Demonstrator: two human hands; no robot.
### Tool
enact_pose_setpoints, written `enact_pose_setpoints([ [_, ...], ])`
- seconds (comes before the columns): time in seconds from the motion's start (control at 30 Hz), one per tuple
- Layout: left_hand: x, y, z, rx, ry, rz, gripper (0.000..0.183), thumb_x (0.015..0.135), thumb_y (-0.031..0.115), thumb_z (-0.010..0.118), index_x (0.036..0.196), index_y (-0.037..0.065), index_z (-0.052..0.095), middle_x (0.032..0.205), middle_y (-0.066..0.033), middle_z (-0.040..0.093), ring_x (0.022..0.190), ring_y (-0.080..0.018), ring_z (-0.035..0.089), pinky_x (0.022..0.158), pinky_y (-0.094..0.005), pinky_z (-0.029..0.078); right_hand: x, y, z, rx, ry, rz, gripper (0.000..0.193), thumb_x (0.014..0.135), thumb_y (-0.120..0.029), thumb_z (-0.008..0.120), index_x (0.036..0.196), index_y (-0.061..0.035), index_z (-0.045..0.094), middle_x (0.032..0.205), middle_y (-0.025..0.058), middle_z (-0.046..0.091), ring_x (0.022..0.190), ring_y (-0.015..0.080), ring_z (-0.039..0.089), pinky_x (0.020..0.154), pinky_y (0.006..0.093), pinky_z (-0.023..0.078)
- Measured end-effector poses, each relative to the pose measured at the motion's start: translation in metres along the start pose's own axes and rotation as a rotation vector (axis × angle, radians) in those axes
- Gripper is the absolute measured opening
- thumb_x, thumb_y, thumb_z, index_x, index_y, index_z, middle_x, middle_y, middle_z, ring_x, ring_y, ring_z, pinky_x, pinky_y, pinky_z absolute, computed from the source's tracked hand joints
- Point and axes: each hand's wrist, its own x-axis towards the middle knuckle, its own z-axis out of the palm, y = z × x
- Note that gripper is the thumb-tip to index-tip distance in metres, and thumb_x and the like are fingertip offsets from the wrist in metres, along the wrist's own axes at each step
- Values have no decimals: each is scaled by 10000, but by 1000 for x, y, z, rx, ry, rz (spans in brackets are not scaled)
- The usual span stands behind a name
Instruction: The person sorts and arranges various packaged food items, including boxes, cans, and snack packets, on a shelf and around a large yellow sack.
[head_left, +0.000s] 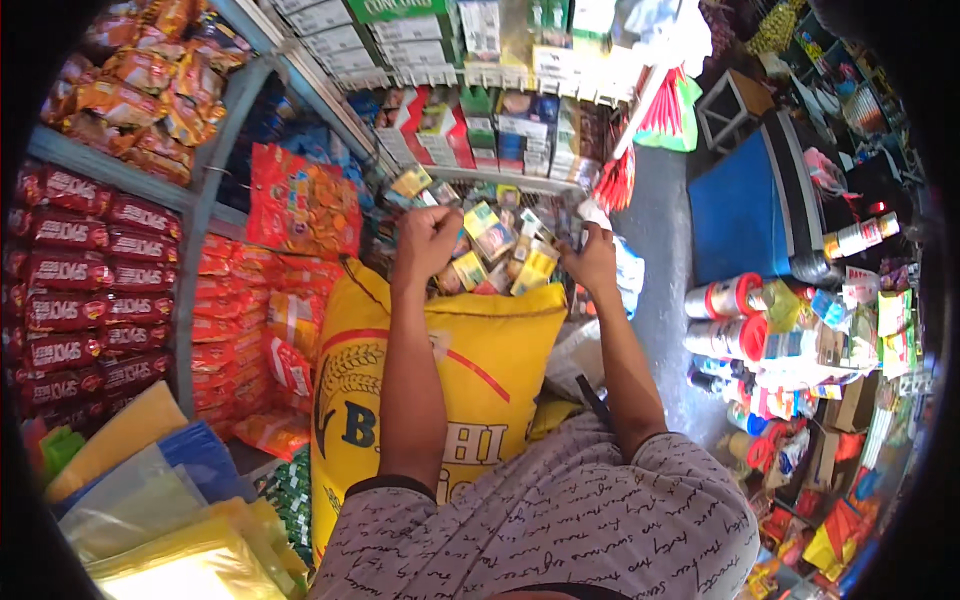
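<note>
My left hand is closed in a loose fist above the left side of a pile of small cartons; whatever it holds, if anything, is hidden. Over the pile's right edge, my right hand has its fingers bent down and drawn together among the cartons. What lies between those fingers cannot be made out. The cartons are mostly yellow, white and green, lying loose at mixed angles. A full yellow sack stands upright in front of the pile, under my forearms.
Wire shelves with stacked cartons rise behind the pile. Red snack packs and an orange bag fill the left side. Plastic bags lie lower left. A blue box and lidded jars stand right, beyond a grey floor strip.
</note>
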Motion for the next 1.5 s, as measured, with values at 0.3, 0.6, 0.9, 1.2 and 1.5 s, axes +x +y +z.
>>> enact_pose_setpoints([
  [0.3,9,4,13,157,-36,107,319,884,180,625,662,-41,569,498,-128,479,428,-129,431,460,-348,351,39,-4,26,34,-152,151,801,830,-391,617,1510,-138,278,1317,293,549,1191,405,572,1035,476,434],
  [0.6,1,-21,3,589,4,-240,365,773,248,724,1065,46,637,1024,-197,683,969,-352,655,813,-438,512,15,-47,20,-120,-318,-95,756,784,-475,670,1421,-143,435,1321,262,563,1277,390,510,1071,485,393],
  [0.9,-7,-11,-1,592,-488,-400,581,713,168,717,1285,182,616,1323,-177,594,1200,-369,549,995,-481,457,33,-127,47,202,-373,-263,986,617,-324,802,1472,-179,333,1256,262,569,1144,422,583,946,501,489],
  [1.2,-3,-18,-11,554,-151,-399,604,843,276,706,1373,81,493,1280,-225,594,1172,-342,596,978,-427,461,88,-78,21,859,-298,21,698,728,-197,816,1312,-16,480,1078,146,659,937,262,656,780,368,528],
  [1.5,10,-5,-11,-486,132,-195,750,893,159,696,1482,88,238,1314,-124,492,1192,-197,502,989,-333,444,11,-173,18,1295,-859,26,625,789,-137,675,1364,-2,473,1129,93,635,992,221,629,777,277,514],
])
